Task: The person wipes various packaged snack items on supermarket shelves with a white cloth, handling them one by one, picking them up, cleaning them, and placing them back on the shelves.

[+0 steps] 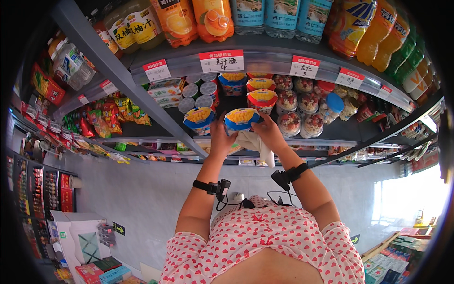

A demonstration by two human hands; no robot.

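Between both hands is a blue snack cup (242, 120) with yellow food pictured on its lid, at the front of a dark shelf. My left hand (220, 138) grips its left side, close to a second blue cup (199, 119) standing on the shelf. On the right side, the fingers of my right hand (271, 132) hold the same cup's rim. A white cloth (260, 143) hangs beneath that hand, partly hidden by the cup and fingers. Behind the held cup stand red-and-yellow snack cups (261, 99) in a row and another blue cup (232, 84) farther back.
Clear cups of fruit cereal (289, 122) and a blue-lidded jar (333, 106) stand to the right. Left are grey-lidded cans (191, 91) and a slanting shelf post (142, 78). The upper shelf's price rail (264, 63) overhangs the hands, with drink bottles (212, 21) above.
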